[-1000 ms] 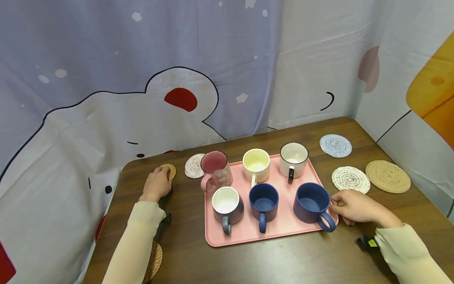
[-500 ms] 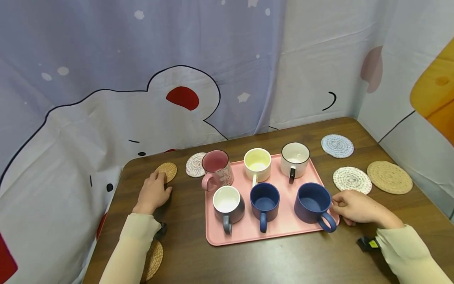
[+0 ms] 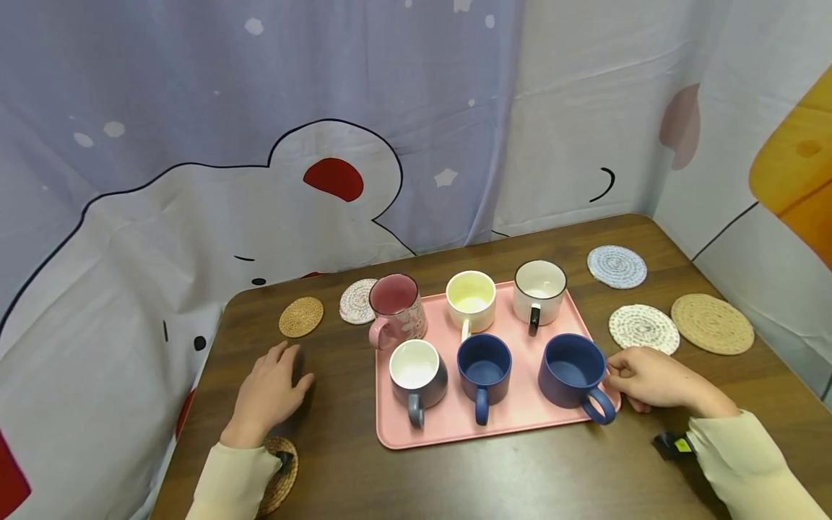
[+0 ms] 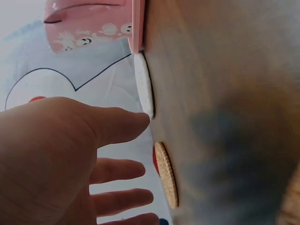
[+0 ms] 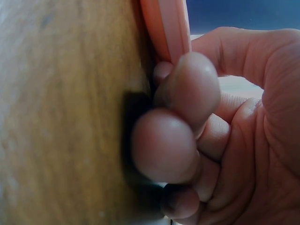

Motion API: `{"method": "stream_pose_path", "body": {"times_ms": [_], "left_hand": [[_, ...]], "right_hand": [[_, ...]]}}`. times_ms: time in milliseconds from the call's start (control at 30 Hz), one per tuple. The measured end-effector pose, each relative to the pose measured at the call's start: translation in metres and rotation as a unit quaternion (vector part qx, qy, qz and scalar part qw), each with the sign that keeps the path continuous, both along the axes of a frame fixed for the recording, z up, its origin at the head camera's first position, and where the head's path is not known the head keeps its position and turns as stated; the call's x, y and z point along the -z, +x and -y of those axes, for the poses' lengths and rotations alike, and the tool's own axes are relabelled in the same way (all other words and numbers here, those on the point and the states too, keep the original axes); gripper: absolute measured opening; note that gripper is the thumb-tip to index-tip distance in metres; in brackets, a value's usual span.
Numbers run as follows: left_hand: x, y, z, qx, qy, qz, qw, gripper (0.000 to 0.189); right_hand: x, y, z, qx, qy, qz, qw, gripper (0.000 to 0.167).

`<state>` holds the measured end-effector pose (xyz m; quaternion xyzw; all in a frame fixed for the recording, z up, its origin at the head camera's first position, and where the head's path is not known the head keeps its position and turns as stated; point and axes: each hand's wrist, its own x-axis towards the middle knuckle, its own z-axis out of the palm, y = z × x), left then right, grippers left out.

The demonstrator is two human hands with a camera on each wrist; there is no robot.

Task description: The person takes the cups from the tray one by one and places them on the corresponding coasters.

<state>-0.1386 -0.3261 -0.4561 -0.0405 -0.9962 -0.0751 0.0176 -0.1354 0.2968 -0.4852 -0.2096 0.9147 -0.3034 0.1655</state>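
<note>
My left hand is over the left part of the table with its fingers spread and nothing in them. Ahead of it lies a small round tan woven coaster. Under my left wrist, partly hidden, is another woven coaster. With curled fingers my right hand grips the right front corner of a pink tray; the tray's edge runs in between thumb and fingers in the right wrist view. Beside that hand stands a wide blue mug on the tray.
Also on the tray are a pink mug, a cream mug, a white black-rimmed mug, a grey mug and a second blue mug. More coasters lie around it, including a speckled white one.
My left hand has drawn back from the small tan coaster toward the near left, leaving that coaster on the table and fully in sight. My right hand stays at the tray's corner.
</note>
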Motion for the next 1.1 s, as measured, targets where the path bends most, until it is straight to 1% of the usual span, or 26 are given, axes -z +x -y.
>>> {"method": "stream_pose_path", "body": {"times_ms": [167, 400, 567, 667, 800, 900, 1000, 1100], "left_hand": [[0.002, 0.023, 0.001, 0.000, 0.001, 0.011, 0.9999, 0.064], [0.003, 0.049, 0.001, -0.014, -0.010, 0.074, 0.9971, 0.066], [0.003, 0.068, 0.001, -0.016, -0.013, 0.105, 0.9943, 0.072], [0.007, 0.079, 0.003, -0.010, -0.013, 0.109, 0.9939, 0.076], [0.010, 0.091, 0.002, -0.008, -0.016, 0.117, 0.9930, 0.076], [0.010, 0.097, -0.001, -0.025, -0.019, 0.141, 0.9895, 0.078], [0.012, 0.102, -0.001, -0.050, -0.021, 0.169, 0.9842, 0.086], [0.013, 0.107, 0.000, -0.071, -0.014, 0.193, 0.9785, 0.094]], "right_hand": [[-0.001, 0.001, 0.000, 0.001, 0.000, -0.003, 1.0000, 0.029], [-0.001, 0.001, 0.000, -0.002, -0.004, -0.002, 1.0000, 0.029], [-0.001, 0.000, 0.000, -0.001, -0.002, -0.003, 1.0000, 0.028], [-0.001, 0.000, 0.001, -0.002, -0.001, -0.002, 1.0000, 0.028], [-0.003, 0.000, 0.002, -0.003, -0.001, -0.005, 1.0000, 0.029], [-0.003, 0.000, 0.002, -0.002, 0.000, -0.004, 1.0000, 0.029], [-0.003, 0.000, 0.002, 0.000, 0.000, -0.001, 1.0000, 0.029], [-0.002, 0.001, 0.002, 0.001, -0.001, 0.002, 1.0000, 0.029]]}}
